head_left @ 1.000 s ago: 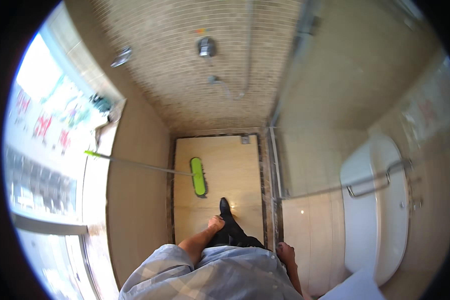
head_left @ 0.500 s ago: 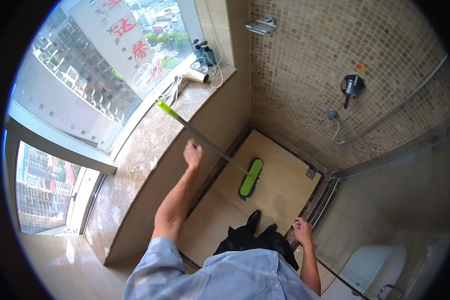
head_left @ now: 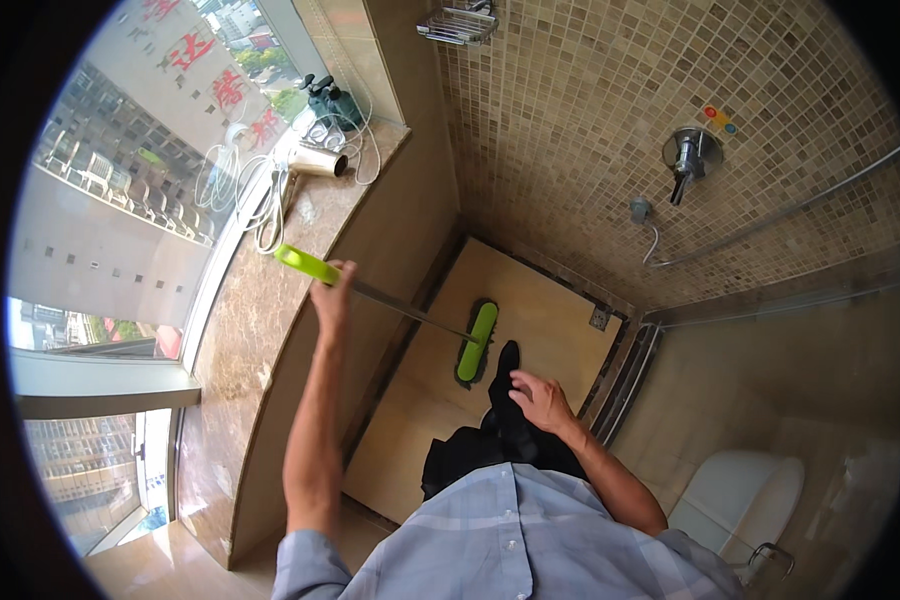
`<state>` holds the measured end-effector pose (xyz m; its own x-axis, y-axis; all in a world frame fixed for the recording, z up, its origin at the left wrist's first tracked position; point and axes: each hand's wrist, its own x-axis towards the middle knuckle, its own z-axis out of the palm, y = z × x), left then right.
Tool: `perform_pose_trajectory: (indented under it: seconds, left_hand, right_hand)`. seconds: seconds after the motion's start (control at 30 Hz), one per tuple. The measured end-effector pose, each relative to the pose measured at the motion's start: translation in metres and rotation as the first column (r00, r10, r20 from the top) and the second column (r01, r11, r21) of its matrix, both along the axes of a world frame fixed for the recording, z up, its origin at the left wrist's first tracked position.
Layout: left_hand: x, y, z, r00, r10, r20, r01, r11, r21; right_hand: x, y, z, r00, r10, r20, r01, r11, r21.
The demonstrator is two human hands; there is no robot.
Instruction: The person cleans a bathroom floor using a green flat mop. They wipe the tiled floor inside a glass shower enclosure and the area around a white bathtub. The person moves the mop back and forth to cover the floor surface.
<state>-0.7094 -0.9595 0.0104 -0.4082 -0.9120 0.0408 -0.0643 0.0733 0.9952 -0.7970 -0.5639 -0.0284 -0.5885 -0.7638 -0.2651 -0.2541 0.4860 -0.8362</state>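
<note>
Head view: the left hand (head_left: 332,292) is wrapped tight around the mop (head_left: 395,310) handle just below its green grip, out over the marble ledge (head_left: 270,300). The mop's green head rests on the shower floor (head_left: 530,320), just beside the dark shoe (head_left: 506,362). The right hand (head_left: 540,400) hangs loosely open, holding nothing, above that shoe.

The left hand (head_left: 332,292), which was hanging low by the leg a second ago, is now gripping the mop (head_left: 390,308) up by its green handle end beside the marble ledge (head_left: 260,330). The green mop head (head_left: 477,342) is now lying nearer the black shoe (head_left: 505,368). The right hand (head_left: 542,402) is now hovering open, higher above the dark trousers.
</note>
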Motion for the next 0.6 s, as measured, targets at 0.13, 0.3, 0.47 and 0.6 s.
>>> perform_pose_trajectory:
  seconds: [0.13, 0.3, 0.47, 0.6]
  left_hand:
    - [-0.035, 0.149, -0.061, 0.871, -0.461, 0.168, 0.447, 0.887, 0.114]
    - [-0.051, 0.223, -0.083, 0.835, -0.511, 0.204, 0.487, 0.859, 0.156]
    - [-0.030, 0.220, -0.136, 0.697, -0.562, 0.445, 0.679, 0.717, -0.159]
    - [-0.025, 0.210, -0.064, 0.634, -0.615, 0.469, 0.679, 0.732, 0.043]
  right_hand:
    - [-0.054, -0.076, 0.111, 0.947, -0.175, -0.271, 0.036, 0.891, -0.452]
    - [-0.057, -0.073, 0.144, 0.971, 0.092, 0.220, 0.032, 0.864, -0.503]
    - [0.012, -0.091, 0.128, 0.907, -0.094, 0.410, 0.380, 0.599, -0.705]
    - [0.038, -0.107, 0.133, 0.907, -0.189, 0.375, 0.420, 0.439, -0.794]
